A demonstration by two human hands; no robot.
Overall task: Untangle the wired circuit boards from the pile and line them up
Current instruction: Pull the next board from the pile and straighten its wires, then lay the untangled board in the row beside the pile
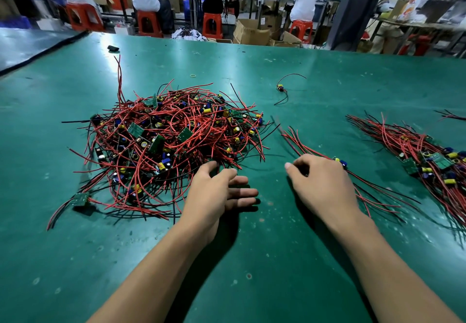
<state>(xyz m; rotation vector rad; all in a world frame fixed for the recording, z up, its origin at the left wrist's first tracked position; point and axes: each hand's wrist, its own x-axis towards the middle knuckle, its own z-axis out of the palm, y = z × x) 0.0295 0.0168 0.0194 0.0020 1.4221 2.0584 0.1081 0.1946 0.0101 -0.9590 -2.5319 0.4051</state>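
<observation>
Tabletop bundle runs far-left to near-right.

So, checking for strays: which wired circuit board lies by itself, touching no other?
The lone board far out on the table, past the tangled pile, the bunch under the right hand and the lined-up row; its wires touch no others.

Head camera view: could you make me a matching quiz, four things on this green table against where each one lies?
Things:
1 tangled pile
2 neat bundle
3 stray board
4 rubber band

Places:
A far right of the table
B alone with its loose wires, beyond the right hand, which grips a small bunch
C just beyond the pile's far edge
D at the left hand's fingertips

Pairs: 1-D, 2-A, 3-B, 4-C.
</observation>
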